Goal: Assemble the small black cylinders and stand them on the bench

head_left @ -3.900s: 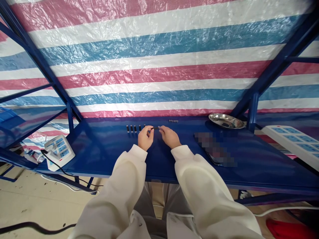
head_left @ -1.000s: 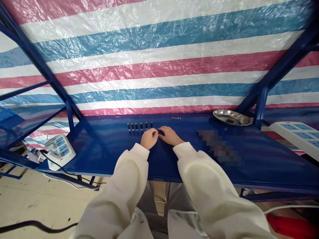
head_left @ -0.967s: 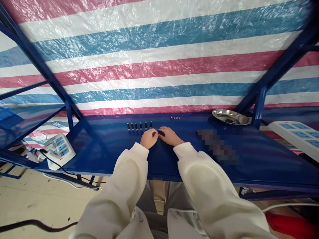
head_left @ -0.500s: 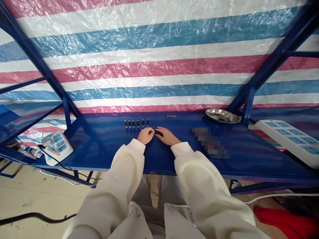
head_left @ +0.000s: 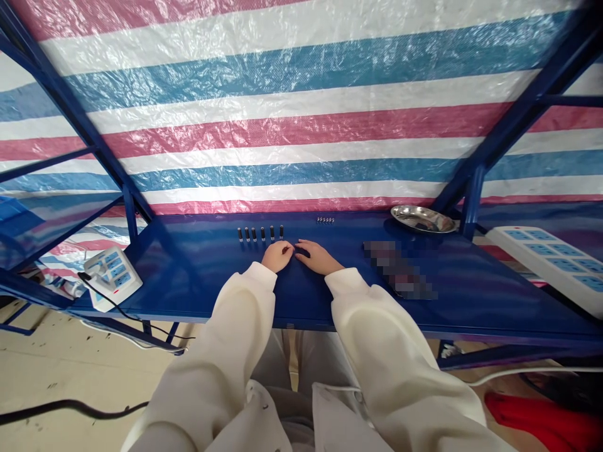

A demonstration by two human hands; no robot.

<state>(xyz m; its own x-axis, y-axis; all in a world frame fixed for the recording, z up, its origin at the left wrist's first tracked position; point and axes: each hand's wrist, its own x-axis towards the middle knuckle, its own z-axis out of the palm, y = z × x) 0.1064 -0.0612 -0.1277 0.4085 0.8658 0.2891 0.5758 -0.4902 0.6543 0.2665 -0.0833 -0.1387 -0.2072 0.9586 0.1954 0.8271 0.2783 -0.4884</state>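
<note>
1. Left hand [head_left: 277, 256] curls over the table [head_left: 198, 276], thumb and fingers brought close together; whether a small thing is pinched between them, I cannot tell. Right hand [head_left: 317, 256] faces it from just beside, with a visible gap between its thumb and bent fingers; its tips are too small and too near the other hand to show whether they grip anything.
2. Six black cylinders [head_left: 262, 233] form a row on the table, beyond the left hand and toward its outer side. The right-end cylinder [head_left: 281, 232] is the nearest, just past the knuckles.
3. A knock looks like the main risk: a careless lift or sideways sweep of the left hand could catch that nearest piece and push it into its neighbour. The glossy tabletop would probably let round pieces roll. Anything small between the fingertips could slip, since the pinch would be narrow.
4. The cylinders are slim, dark and much alike, with pale or metallic ends. They appear to stand on end, though the view leaves some doubt, and the spacing is slightly uneven.
5. Farther back, small shiny metal pieces [head_left: 325, 220] make a second row, too tiny to identify.
6. Out to the right lie a dark, blurred-out object [head_left: 398, 270] and, behind it, a shiny metal dish [head_left: 424, 219].
</note>
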